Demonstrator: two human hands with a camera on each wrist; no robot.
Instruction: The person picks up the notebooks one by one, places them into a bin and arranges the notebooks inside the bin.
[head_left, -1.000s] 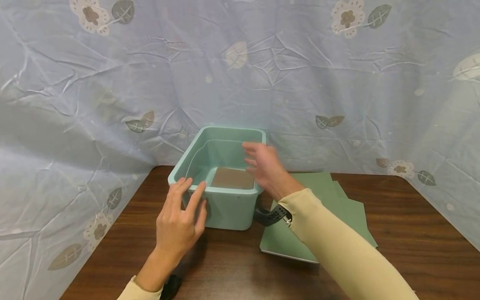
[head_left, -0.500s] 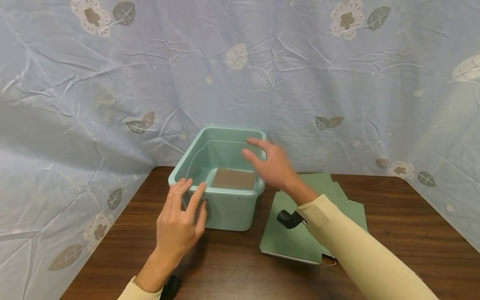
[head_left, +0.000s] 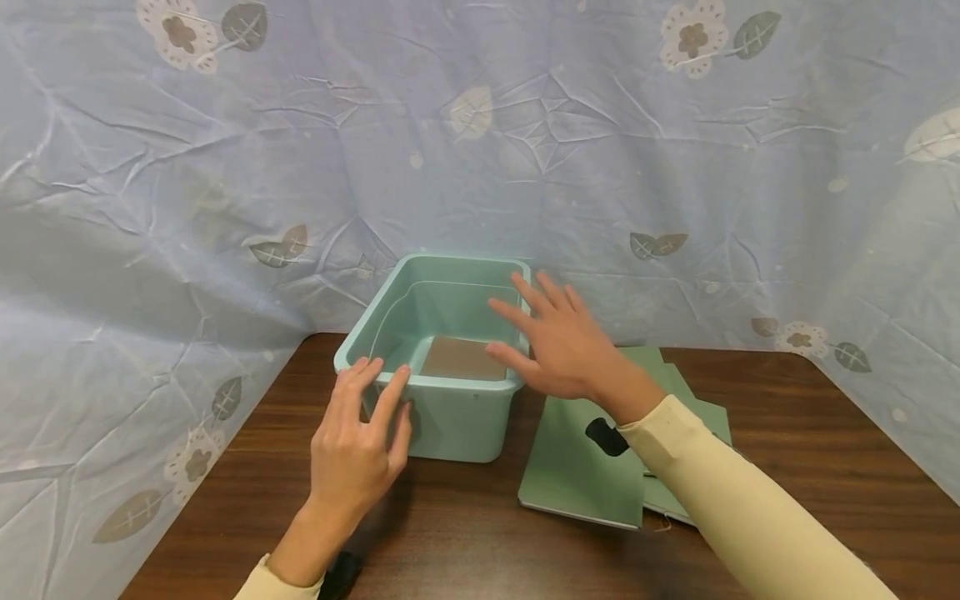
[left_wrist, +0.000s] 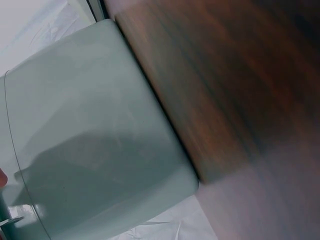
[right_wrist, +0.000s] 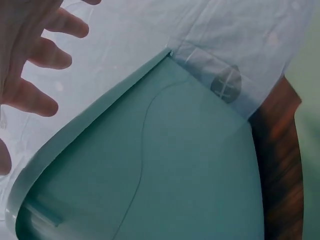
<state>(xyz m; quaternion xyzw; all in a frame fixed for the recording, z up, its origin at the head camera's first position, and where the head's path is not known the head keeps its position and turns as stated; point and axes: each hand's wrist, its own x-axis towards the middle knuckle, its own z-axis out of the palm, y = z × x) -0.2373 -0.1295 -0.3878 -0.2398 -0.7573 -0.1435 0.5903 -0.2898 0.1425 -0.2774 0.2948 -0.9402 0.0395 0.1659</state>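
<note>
You have the blue-green bin (head_left: pixel 453 421) upright on the bench (head_left: pixel 450 533), mouth upward, its far end close to the patterned cloth (head_left: pixel 480 183). Your left hand (head_left: pixel 351 454) rests at the left part of the near rim, fingers extended and gripping nothing; the light contact is judged to serve as a steadying touch. Your right hand (head_left: pixel 566 350) is at the right rim with fingers spread wide, holding nothing; the right wrist view shows fingers apart from the wall there, though contact elsewhere cannot be confirmed. A flat brown piece (head_left: pixel 465 358) is inside the bin, toward the near right; the near wall hides its lower edge, so how it is seated cannot be verified. Green notebooks (head_left: pixel 577 483) lie flat to the right of the bin, overlapping unevenly with corners out of line, apparently placed on that side to be within easy reach of your right hand. Obstructions noted: your right forearm and sleeve (head_left: pixel 742 492) cover part of the notebooks, a black wrist mount (head_left: pixel 606 437) hides more, the bin's raised right wall separates them from the interior, and the cloth behind likely leaves little room to push the bin back.
</note>
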